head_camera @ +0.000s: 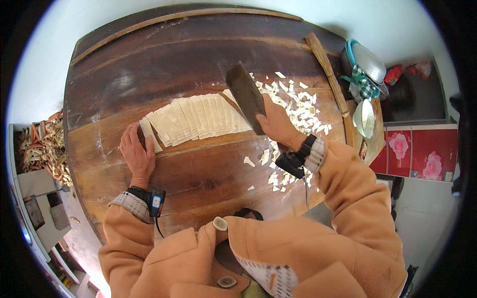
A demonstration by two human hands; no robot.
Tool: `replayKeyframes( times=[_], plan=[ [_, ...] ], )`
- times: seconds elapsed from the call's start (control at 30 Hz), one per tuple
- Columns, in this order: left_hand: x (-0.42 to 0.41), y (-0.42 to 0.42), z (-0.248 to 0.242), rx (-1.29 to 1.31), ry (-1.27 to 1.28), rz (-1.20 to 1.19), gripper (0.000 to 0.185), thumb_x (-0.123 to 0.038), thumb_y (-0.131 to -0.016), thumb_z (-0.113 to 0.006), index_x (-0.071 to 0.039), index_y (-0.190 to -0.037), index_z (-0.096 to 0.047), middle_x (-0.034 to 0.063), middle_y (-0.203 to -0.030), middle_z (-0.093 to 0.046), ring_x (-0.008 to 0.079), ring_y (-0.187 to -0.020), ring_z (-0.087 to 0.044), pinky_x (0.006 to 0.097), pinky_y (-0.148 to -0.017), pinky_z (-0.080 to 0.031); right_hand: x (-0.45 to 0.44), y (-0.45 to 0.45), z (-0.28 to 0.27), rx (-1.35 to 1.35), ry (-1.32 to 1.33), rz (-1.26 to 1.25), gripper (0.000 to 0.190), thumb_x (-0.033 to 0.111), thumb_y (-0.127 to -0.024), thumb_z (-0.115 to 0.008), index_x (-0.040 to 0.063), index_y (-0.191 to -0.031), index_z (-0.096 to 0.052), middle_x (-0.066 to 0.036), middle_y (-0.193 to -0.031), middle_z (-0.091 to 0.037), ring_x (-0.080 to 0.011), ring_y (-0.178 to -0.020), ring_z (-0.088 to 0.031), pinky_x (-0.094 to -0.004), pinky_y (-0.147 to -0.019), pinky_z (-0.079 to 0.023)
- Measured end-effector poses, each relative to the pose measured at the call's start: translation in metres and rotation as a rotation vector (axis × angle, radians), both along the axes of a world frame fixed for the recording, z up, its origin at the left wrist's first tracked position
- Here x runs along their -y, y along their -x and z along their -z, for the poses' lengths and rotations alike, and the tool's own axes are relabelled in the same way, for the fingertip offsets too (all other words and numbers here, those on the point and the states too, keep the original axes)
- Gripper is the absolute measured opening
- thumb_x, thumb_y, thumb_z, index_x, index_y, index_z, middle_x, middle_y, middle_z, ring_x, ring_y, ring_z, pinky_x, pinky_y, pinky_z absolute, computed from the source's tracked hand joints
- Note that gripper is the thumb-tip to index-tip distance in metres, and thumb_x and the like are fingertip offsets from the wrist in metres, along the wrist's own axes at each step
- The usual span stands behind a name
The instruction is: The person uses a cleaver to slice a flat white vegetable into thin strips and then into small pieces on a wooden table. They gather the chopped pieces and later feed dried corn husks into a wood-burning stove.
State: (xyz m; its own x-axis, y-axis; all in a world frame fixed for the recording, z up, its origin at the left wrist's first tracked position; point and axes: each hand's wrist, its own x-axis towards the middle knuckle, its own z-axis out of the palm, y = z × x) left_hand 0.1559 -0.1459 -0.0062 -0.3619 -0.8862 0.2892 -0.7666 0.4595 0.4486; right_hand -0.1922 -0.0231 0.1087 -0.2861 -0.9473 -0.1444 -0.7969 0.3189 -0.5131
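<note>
A fanned row of flat, pale dough strips [201, 115] overlaps across the middle of the wooden table. My right hand [279, 124] grips a broad, dark cleaver [244, 95], whose blade covers the row's right end. Its handle is hidden by my fingers. My left hand [137, 151] lies low on the table at the left end. Its thumb touches a single dough strip [151, 134] that sits slightly apart from the row, with the other fingers spread to the left. Many small cut dough pieces [298, 108] are scattered beyond and below my right hand.
A long wooden stick [328, 74] lies toward the table's right side. Beyond it stand a metal pot [367, 61], a checked cloth [359, 83] and a pale green bowl [363, 117]. A wooden strip [186, 15] runs along the far edge. Dry corn husks [44, 145] are piled left of the table.
</note>
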Motion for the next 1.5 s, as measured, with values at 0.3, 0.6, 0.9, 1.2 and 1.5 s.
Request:
replayKeyframes(
  times=[0.3,0.6,0.9,1.2,1.5],
  plan=[
    [-0.001,-0.001,-0.002,0.016,-0.004,-0.007,0.051,-0.029,-0.089,-0.057,-0.007,-0.133,-0.045,0.0160,-0.133,-0.047,0.0340,-0.126,-0.041,0.0460,-0.107,-0.028,0.014,-0.022,0.003,-0.011,0.067,-0.072,0.038,0.008,-0.083,-0.056,0.000,-0.116,-0.039,-0.031,-0.082,-0.061,-0.0499,-0.083,-0.059,-0.0549,-0.072,-0.047],
    [-0.001,-0.002,-0.003,-0.036,-0.039,-0.001,0.053,-0.030,-0.088,-0.059,-0.007,-0.134,-0.044,0.0158,-0.133,-0.047,0.0347,-0.126,-0.041,0.0457,-0.107,-0.027,0.033,-0.043,0.007,0.007,-0.001,-0.115,0.037,0.007,-0.083,-0.056,-0.001,-0.115,-0.038,-0.031,-0.085,-0.061,-0.0488,-0.083,-0.060,-0.0549,-0.072,-0.047],
    [0.000,-0.003,-0.003,-0.056,-0.023,-0.008,0.054,-0.032,-0.087,-0.058,-0.006,-0.133,-0.045,0.0169,-0.132,-0.048,0.0349,-0.124,-0.042,0.0459,-0.106,-0.028,0.054,-0.070,0.001,0.057,0.039,-0.293,0.034,0.006,-0.083,-0.056,0.000,-0.111,-0.038,-0.030,-0.086,-0.060,-0.0488,-0.085,-0.060,-0.0533,-0.071,-0.045],
    [0.000,-0.002,-0.002,-0.104,-0.033,-0.006,0.056,-0.029,-0.084,-0.060,-0.006,-0.133,-0.044,0.0176,-0.130,-0.049,0.0357,-0.124,-0.044,0.0470,-0.107,-0.029,0.066,-0.089,0.006,0.024,-0.057,-0.275,0.035,0.007,-0.084,-0.057,0.000,-0.114,-0.040,-0.031,-0.085,-0.060,-0.0503,-0.086,-0.059,-0.0553,-0.075,-0.045],
    [-0.002,-0.003,-0.008,-0.153,-0.046,0.002,0.054,-0.029,-0.082,-0.062,-0.003,-0.127,-0.047,0.0162,-0.120,-0.053,0.0342,-0.117,-0.047,0.0456,-0.103,-0.030,0.077,-0.115,0.005,0.043,-0.002,-0.505,0.035,0.006,-0.082,-0.057,-0.001,-0.112,-0.039,-0.030,-0.085,-0.061,-0.0499,-0.086,-0.058,-0.0532,-0.075,-0.046]
  ],
)
